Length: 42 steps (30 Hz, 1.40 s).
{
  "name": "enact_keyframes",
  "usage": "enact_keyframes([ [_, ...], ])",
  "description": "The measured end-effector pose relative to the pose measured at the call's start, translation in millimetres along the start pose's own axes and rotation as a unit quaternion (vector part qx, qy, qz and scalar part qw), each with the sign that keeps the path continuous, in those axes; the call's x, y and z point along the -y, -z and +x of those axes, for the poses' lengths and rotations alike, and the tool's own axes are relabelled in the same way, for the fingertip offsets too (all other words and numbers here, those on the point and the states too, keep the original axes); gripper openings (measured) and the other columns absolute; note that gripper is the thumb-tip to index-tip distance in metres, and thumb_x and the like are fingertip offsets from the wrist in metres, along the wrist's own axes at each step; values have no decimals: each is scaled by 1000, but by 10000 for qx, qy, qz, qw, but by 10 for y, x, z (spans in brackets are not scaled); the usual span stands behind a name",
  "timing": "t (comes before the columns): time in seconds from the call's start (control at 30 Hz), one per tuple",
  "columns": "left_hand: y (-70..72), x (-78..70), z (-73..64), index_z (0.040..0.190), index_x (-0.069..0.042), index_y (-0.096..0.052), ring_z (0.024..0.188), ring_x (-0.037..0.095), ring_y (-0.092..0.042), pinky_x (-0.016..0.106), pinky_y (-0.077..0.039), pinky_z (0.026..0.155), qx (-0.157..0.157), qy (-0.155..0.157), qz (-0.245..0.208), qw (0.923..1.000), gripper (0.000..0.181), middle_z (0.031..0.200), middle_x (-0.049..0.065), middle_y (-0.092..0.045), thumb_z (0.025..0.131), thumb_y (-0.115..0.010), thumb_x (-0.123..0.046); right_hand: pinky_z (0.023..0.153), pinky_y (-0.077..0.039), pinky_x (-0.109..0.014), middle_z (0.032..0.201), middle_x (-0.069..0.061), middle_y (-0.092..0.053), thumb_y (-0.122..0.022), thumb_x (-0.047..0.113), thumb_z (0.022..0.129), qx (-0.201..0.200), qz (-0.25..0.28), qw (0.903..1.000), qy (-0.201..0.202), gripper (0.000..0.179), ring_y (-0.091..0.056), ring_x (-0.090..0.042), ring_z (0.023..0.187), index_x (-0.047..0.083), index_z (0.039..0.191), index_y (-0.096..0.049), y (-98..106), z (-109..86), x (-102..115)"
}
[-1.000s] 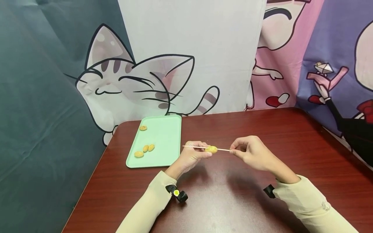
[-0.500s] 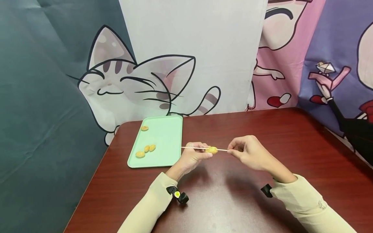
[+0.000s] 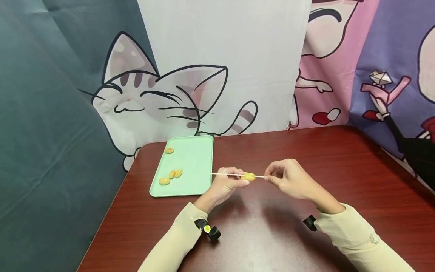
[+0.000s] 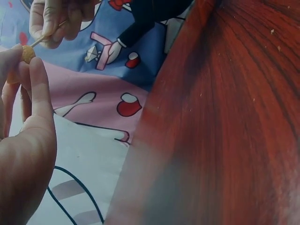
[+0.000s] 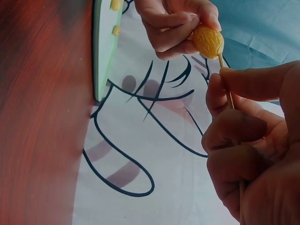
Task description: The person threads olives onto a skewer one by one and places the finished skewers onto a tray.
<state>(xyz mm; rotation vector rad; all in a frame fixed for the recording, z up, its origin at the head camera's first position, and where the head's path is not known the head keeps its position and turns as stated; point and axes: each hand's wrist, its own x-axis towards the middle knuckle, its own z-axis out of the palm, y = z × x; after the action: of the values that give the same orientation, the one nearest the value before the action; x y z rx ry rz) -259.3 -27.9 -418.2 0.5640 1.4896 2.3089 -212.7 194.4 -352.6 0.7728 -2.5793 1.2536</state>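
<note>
A wooden skewer (image 3: 259,176) runs nearly level between the hands, with a small yellow wrinkled potato (image 3: 248,176) on it. My left hand (image 3: 227,186) pinches the potato between thumb and fingers, and the skewer's thin far end extends past it to the left. On the other side, my right hand (image 3: 292,180) pinches the skewer close to the potato. In the right wrist view the skewer continues back under the curled fingers (image 5: 239,126). The left wrist view has the potato (image 4: 28,54) partly covered by left fingertips.
A pale green tray (image 3: 195,158) lies at the table's back left. Several more small potatoes (image 3: 164,181) rest on its left part. The brown wooden table (image 3: 272,234) meets a cartoon-printed cloth (image 3: 258,56) behind it.
My right hand has shifted slightly left, narrowing the bare stretch of skewer beside the potato. The skewer's left end reaches a little further left. Both hands keep their pinch.
</note>
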Motion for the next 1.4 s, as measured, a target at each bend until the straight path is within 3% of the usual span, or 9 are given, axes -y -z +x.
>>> enact_keyframes([
  [0.57, -44, 48, 17, 75, -18, -75, 85, 13, -66, 23, -58, 72, 107, -5, -89, 9999, 48, 88, 1, -65, 77, -59, 27, 40, -36, -23, 55, 9, -49, -72, -4, 84, 71, -135, 9999, 8, 20, -41, -3, 45, 13, 76, -69, 7, 15, 43],
  [0.8, -59, 9, 19, 80, -15, -76, 84, 15, -66, 25, -58, 73, 127, 29, -266, 9996, 33, 90, 2, -66, 78, -70, 18, 41, -35, -23, 55, 7, -48, -73, -4, 84, 16, -207, 9998, 53, 21, -40, -4, 46, 15, 76, -69, 11, 55, 105],
  [0.97, -51, 20, 1, 77, -18, -74, 84, 13, -66, 24, -58, 72, 180, 164, -108, 9996, 43, 90, 1, -67, 80, -62, 23, 41, -34, -22, 55, 7, -49, -74, -4, 83, 181, -147, 9997, 0, 19, -39, -3, 46, 14, 77, -70, 10, 41, 120],
  [1.13, -4, -10, -6, 79, -19, -75, 85, 11, -67, 24, -58, 74, 71, -47, 138, 9999, 47, 91, 0, -69, 78, -60, 26, 44, -37, -22, 63, 5, -58, -77, -1, 83, 407, -11, 9991, 68, 13, -42, -4, 50, 11, 82, -73, 37, 60, 111],
  [1.27, 18, -33, 11, 82, -19, -76, 85, 12, -68, 25, -58, 76, -5, -224, 233, 9995, 47, 91, 1, -69, 77, -63, 26, 52, -49, -24, 76, 3, -67, -77, 0, 84, 593, 127, 9982, 28, 12, -57, -7, 60, 6, 93, -73, 120, 62, 105],
  [1.4, -2, -44, 21, 83, -18, -75, 86, 13, -69, 26, -58, 76, 1, -365, 266, 9990, 46, 92, 2, -68, 77, -63, 26, 56, -54, -28, 80, 1, -70, -76, 1, 85, 668, 282, 9973, -84, 12, -62, -10, 63, 4, 96, -72, 215, 24, 59],
])
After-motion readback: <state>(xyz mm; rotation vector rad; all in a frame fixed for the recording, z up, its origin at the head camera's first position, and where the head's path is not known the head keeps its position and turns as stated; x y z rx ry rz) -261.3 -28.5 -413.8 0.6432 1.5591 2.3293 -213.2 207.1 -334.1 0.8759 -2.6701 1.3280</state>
